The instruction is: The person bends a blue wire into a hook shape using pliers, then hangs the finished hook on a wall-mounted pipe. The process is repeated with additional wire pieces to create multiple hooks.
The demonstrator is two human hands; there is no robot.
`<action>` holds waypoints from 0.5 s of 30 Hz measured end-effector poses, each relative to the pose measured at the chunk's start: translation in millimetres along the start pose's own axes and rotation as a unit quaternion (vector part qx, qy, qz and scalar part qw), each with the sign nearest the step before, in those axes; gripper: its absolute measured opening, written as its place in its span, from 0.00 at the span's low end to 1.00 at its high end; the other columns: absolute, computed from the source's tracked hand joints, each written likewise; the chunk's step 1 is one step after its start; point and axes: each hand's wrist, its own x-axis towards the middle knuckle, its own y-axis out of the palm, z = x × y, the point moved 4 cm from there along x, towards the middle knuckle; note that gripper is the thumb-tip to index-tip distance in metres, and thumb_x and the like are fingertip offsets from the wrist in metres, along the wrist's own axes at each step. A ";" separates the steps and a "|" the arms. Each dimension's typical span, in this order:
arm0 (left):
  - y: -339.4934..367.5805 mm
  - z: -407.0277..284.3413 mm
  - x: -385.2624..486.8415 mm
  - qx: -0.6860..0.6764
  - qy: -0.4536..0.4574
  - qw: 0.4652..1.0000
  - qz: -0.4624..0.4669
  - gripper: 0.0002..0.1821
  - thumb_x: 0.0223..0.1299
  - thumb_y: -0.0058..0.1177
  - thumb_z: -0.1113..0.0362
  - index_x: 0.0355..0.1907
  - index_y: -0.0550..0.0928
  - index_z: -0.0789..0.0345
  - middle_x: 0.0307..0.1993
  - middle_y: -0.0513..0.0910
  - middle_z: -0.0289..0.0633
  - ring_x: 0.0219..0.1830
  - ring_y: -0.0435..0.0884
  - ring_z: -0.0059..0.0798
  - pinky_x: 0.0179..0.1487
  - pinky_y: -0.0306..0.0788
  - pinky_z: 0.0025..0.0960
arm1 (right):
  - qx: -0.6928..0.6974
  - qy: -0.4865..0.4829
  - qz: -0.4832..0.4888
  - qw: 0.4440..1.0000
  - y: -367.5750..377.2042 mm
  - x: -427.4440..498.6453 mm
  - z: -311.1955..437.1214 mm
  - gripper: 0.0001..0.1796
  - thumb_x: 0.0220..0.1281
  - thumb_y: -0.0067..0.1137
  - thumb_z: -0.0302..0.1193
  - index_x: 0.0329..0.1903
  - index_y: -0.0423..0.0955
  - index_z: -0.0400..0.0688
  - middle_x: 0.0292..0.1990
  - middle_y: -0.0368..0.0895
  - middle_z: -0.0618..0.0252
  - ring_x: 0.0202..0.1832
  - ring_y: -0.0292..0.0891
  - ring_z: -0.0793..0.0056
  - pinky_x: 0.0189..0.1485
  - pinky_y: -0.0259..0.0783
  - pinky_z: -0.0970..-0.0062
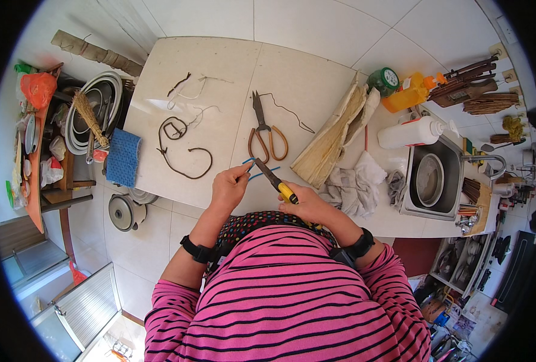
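Near the counter's front edge, my left hand [230, 186] pinches a piece of blue wire [249, 160]. My right hand [306, 203] grips the yellow-and-black handles of pliers [277, 182], whose dark jaws meet the wire beside my left fingertips. Another length of blue wire [268, 172] extends to the right behind the pliers; whether it is the same piece I cannot tell. Beyond the hands lie large scissors [262, 124] with brown handles, slightly spread. A dark cord [208, 154] curls on the counter at the left, and a thin dark wire [290, 111] lies right of the scissors.
Pale folded sheeting [329, 140], grey rags [347, 192] and a white pump bottle [410, 132] stand or lie to the right, before a steel sink [430, 178]. A blue cloth [123, 157] hangs at the left counter edge. Short cords [195, 90] lie at the back left.
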 end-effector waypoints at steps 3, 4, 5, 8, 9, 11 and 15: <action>-0.4 -0.5 -0.1 0.014 -0.010 1.000 0.007 0.15 0.56 0.52 0.69 0.47 0.83 0.59 0.27 0.82 0.47 0.25 0.80 0.33 0.32 0.70 0.30 | -0.015 -0.002 -0.005 1.000 0.7 0.2 0.8 0.36 0.51 0.62 0.36 0.62 0.61 0.38 0.38 0.79 0.52 0.41 0.76 0.60 0.45 0.70 0.69; -0.5 -0.4 -0.2 0.015 -0.015 1.000 0.009 0.15 0.56 0.52 0.69 0.47 0.83 0.59 0.27 0.82 0.47 0.25 0.80 0.33 0.32 0.70 0.30 | -0.019 -0.002 -0.007 1.000 1.2 0.3 1.0 0.35 0.51 0.62 0.36 0.62 0.61 0.38 0.38 0.79 0.52 0.40 0.76 0.60 0.45 0.70 0.69; -0.5 0.0 -0.3 0.009 -0.022 1.000 0.011 0.15 0.56 0.52 0.68 0.47 0.83 0.59 0.27 0.82 0.47 0.25 0.80 0.33 0.32 0.70 0.30 | -0.017 -0.002 -0.007 1.000 1.8 0.3 1.3 0.35 0.51 0.62 0.35 0.61 0.62 0.37 0.37 0.79 0.52 0.40 0.77 0.60 0.45 0.70 0.69; -0.4 -0.2 -0.3 -0.001 -0.016 1.000 0.011 0.15 0.56 0.52 0.68 0.47 0.82 0.59 0.27 0.82 0.47 0.25 0.80 0.33 0.32 0.70 0.30 | -0.031 0.002 -0.013 0.999 3.2 0.2 1.5 0.34 0.50 0.62 0.33 0.60 0.62 0.38 0.35 0.79 0.53 0.38 0.77 0.60 0.43 0.71 0.69; -0.5 -0.7 -0.3 0.001 -0.008 1.000 0.009 0.15 0.56 0.52 0.68 0.47 0.82 0.59 0.27 0.82 0.47 0.25 0.80 0.34 0.32 0.70 0.30 | -0.030 0.000 -0.013 0.999 3.4 0.2 1.7 0.33 0.50 0.62 0.32 0.60 0.63 0.38 0.35 0.79 0.53 0.38 0.77 0.60 0.43 0.70 0.69; 0.1 0.7 -0.7 -0.013 -0.021 1.000 0.016 0.15 0.56 0.52 0.68 0.47 0.82 0.59 0.27 0.82 0.47 0.26 0.80 0.34 0.32 0.70 0.30 | -0.009 -0.006 -0.011 1.000 4.2 -0.1 1.9 0.32 0.50 0.62 0.31 0.59 0.63 0.38 0.34 0.79 0.54 0.37 0.77 0.60 0.42 0.70 0.69; 0.3 0.5 -1.3 0.006 -0.013 1.000 0.013 0.15 0.57 0.52 0.68 0.47 0.82 0.59 0.28 0.82 0.48 0.26 0.80 0.34 0.32 0.71 0.30 | 0.002 0.004 -0.015 1.000 5.6 0.4 -1.7 0.31 0.50 0.62 0.29 0.58 0.64 0.39 0.32 0.78 0.57 0.36 0.76 0.64 0.42 0.70 0.70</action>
